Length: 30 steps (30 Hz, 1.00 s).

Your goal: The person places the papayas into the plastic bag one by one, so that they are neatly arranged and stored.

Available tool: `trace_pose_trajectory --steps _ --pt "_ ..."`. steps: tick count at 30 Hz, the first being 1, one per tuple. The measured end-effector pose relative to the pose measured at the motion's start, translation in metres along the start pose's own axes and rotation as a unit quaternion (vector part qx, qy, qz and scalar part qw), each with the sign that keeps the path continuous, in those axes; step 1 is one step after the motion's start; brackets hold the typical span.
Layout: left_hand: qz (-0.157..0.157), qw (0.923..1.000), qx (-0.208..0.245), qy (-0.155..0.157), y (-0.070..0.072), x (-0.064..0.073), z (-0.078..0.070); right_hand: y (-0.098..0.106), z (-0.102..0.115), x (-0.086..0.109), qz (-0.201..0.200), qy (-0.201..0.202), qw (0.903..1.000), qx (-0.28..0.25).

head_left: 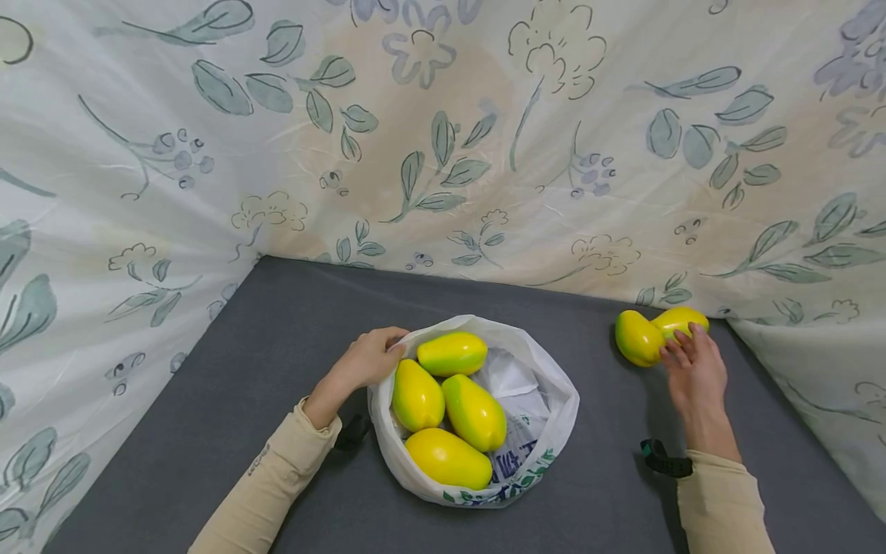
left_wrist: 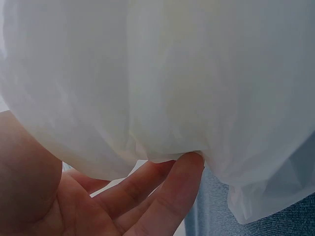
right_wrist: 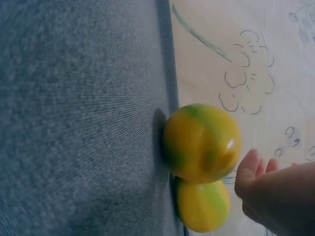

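Left hand (head_left: pixel 370 358) pinches a white bag (head_left: pixel 564 400) by the rim, seemingly to keep it open (four fruits (head_left: pixel 474 413) inside); right hand (head_left: pixel 697 377), fingers loosely apart, hovers beside two fruits (head_left: pixel 637 338).

A makeshift, curtained-off booth: a dark grey surface (head_left: pixel 304 300) with pale floral sheeting (head_left: pixel 484 100) hung round it, printed with blue-green leaves, lilac berries and outlined blossoms. The sheeting rises behind the surface's far edge and runs along its left and right edges, turning at the far left and far right corners like walls, and its creases and sags show it to be something soft. In the right wrist view the surface has a fine woven look right up to the sheeting. The print is of a homely sort, but whether home, studio or lab lies beyond cannot be told
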<state>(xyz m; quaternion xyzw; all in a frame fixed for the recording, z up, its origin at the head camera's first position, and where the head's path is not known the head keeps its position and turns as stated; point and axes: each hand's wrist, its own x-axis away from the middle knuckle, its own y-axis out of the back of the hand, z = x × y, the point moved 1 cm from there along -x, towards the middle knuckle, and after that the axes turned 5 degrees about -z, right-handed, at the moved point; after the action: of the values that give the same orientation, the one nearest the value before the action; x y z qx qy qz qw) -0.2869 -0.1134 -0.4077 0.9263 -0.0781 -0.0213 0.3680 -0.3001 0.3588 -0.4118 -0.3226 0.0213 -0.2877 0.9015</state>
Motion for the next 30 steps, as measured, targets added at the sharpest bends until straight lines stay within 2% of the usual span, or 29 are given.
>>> trace_pose_trajectory --steps 5,17,22,30 --pt "-0.003 1.0 -0.002 -0.003 0.0 0.0 0.0 0.003 -0.002 -0.005 -0.048 0.008 0.9985 0.024" --pt "-0.007 0.9999 -0.005 -0.006 0.0 0.001 0.001 0.013 -0.007 -0.012 -0.096 -0.007 0.9925 0.075" --pt "-0.006 0.9999 -0.008 -0.004 0.0 0.001 0.001 0.02 -0.011 -0.016 -0.103 -0.02 0.9901 0.094" --pt "-0.005 1.0 -0.008 -0.002 -0.001 0.0 0.002 0.026 -0.014 -0.019 -0.086 -0.043 0.9896 0.106"
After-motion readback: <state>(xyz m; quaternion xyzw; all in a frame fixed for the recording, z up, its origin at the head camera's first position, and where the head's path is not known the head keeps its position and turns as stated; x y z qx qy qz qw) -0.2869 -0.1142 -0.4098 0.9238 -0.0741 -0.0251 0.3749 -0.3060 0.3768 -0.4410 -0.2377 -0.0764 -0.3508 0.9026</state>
